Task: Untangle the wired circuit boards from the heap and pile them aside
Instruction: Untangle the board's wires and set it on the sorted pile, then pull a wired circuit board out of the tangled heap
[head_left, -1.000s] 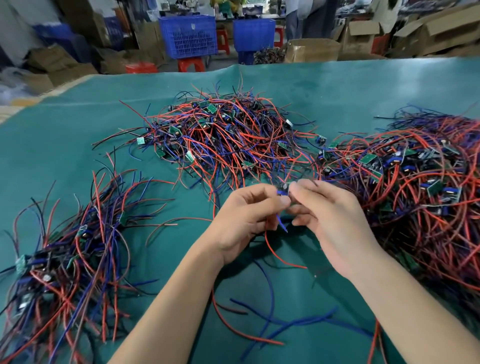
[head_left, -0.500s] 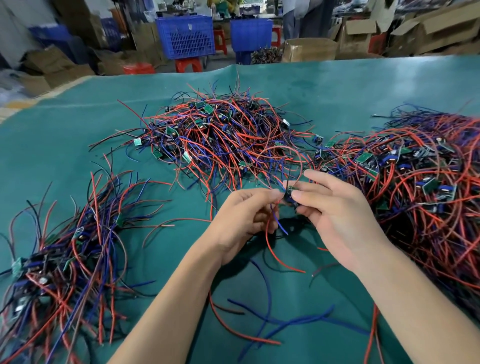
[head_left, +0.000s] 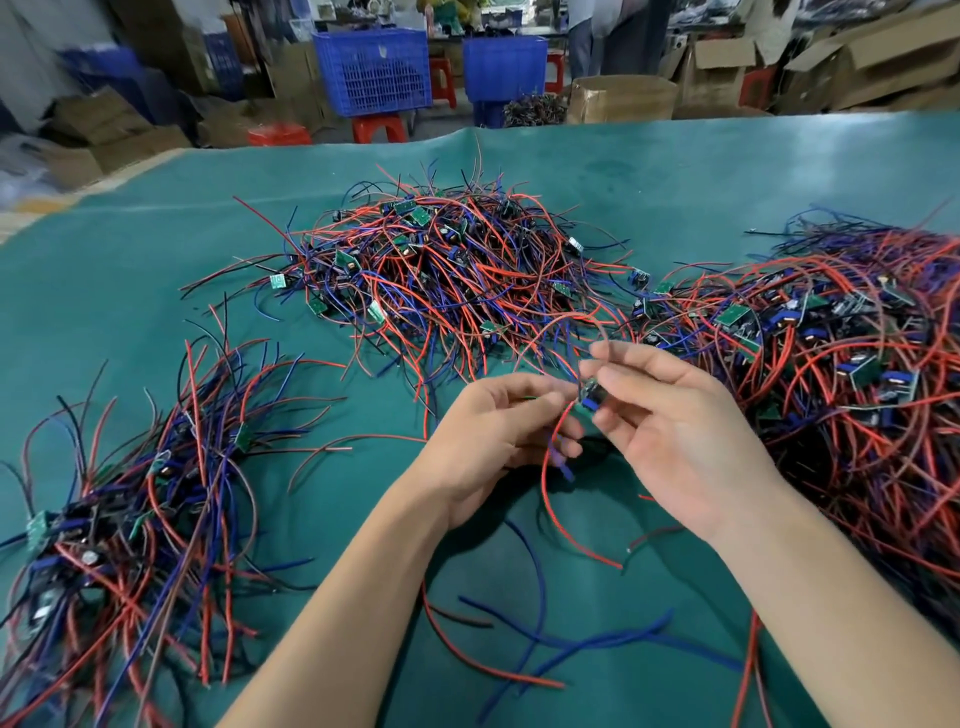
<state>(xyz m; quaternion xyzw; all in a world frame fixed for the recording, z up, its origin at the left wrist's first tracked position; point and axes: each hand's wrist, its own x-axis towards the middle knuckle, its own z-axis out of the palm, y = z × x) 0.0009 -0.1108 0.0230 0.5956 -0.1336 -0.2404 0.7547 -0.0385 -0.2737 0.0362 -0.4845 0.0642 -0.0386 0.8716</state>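
R hand (head_left: 680, 431) pinches a small board (head_left: 589, 399) betw thumb and fingertips, held above the mat (head_left: 727, 171). L hand (head_left: 498, 431) just left of the grip, fingers curled, pinching the board's wires; a red wire (head_left: 550, 488) and a blue wire (head_left: 563, 465) hang below it. Bare mat under and toward the body from the grip, w/ loose wires (head_left: 519, 639) lying there. Heap (head_left: 831, 364) right of the grip, cut off at the frame edge. Second tangle (head_left: 447, 270) beyond it. Sorted pile (head_left: 135, 509) well left, partly cut off at the left edge. Board detail blurred, no writing legible. Blue crates (head_left: 374, 70) past the far mat edge.
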